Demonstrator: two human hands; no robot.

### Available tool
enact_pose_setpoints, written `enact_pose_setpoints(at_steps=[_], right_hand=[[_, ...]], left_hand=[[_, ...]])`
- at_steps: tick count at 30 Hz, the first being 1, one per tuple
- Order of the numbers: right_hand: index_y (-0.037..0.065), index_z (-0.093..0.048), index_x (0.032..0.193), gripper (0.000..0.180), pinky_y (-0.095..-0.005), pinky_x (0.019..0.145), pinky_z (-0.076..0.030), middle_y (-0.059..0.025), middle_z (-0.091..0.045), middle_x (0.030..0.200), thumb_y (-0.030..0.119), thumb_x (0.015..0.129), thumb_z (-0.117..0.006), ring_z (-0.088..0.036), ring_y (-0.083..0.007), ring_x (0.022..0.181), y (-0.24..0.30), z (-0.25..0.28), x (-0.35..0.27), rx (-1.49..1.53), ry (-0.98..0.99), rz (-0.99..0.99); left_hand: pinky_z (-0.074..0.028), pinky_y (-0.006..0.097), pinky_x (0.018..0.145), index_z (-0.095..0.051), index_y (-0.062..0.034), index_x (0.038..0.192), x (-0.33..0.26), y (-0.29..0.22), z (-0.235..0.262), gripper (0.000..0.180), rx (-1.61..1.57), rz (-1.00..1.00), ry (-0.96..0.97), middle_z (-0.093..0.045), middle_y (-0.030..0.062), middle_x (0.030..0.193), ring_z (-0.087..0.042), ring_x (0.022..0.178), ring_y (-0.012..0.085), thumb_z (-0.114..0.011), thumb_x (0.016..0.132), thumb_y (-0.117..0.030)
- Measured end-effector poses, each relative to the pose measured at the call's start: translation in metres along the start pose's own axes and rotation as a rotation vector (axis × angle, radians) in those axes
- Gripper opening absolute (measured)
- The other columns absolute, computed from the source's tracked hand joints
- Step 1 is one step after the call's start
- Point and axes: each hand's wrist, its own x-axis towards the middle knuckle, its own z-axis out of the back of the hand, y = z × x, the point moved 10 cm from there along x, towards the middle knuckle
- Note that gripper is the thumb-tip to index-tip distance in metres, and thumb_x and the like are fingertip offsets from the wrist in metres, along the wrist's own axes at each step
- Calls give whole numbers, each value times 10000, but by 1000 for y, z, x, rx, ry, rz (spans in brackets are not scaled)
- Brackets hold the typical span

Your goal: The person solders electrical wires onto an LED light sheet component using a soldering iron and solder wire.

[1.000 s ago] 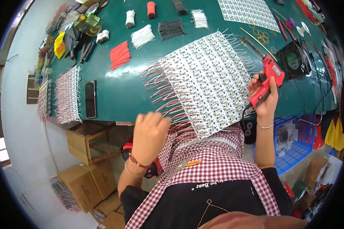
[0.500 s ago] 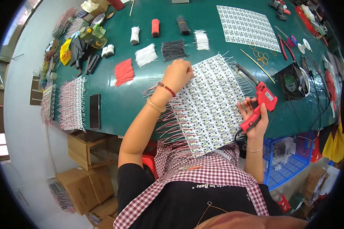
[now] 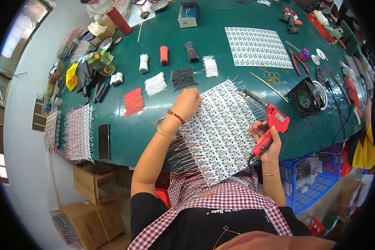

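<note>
A white sheet of small LED circuit boards (image 3: 221,129) lies tilted across the table's near edge and my apron, red and dark wires fringing its left side and pale wires its upper right. At its upper left edge, my left hand (image 3: 186,103) is closed with fingers curled down; whatever they pinch is hidden. My right hand (image 3: 268,146) grips a red soldering gun (image 3: 278,118) by the handle beside the sheet's right edge. Its dark metal tip points up and left, over the wires at the sheet's upper right corner.
Beyond my left hand lie loose piles of red wires (image 3: 133,102), white wires (image 3: 156,84) and black wires (image 3: 182,78). Another board sheet (image 3: 258,47) rests at the back right. A black fan (image 3: 306,96) stands at right, a phone (image 3: 104,141) at left, and a blue crate (image 3: 310,183) below the table.
The view has tipped up, so the table's far side shows more and everything sits lower in the picture. Both hands keep nearly the same places at the sheet.
</note>
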Motion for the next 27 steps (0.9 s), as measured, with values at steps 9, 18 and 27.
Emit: enact_pose_setpoints(at_steps=[9,18,27], right_hand=[[1,-570,1098,312,-478,1059,-422,-168,-622,1089,286,972,-553,-616,-279,1043,1,-1,-2,-87,-19,13],[-14,-559,1105,301,-460,1040,-443,-203,-628,1109,256,976,-544,-611,-314,1074,2,0,-3,-68,-4,28],[-28,-563,1084,285,-453,1052,-441,-214,-619,1118,237,986,-531,-603,-316,1096,3,1,-4,-125,-60,88]], left_hand=[[-464,419,751,-628,-7,888,-23,-5,21,73,-75,-119,-168,-583,141,835,-562,824,336,-608,846,-63],[-488,407,684,-608,-12,824,-49,-13,21,50,300,-43,-94,-530,145,833,-576,791,320,-601,786,-44],[-477,355,714,-612,-29,926,-76,-22,35,181,416,-295,-227,-506,101,828,-542,805,265,-559,753,-25]])
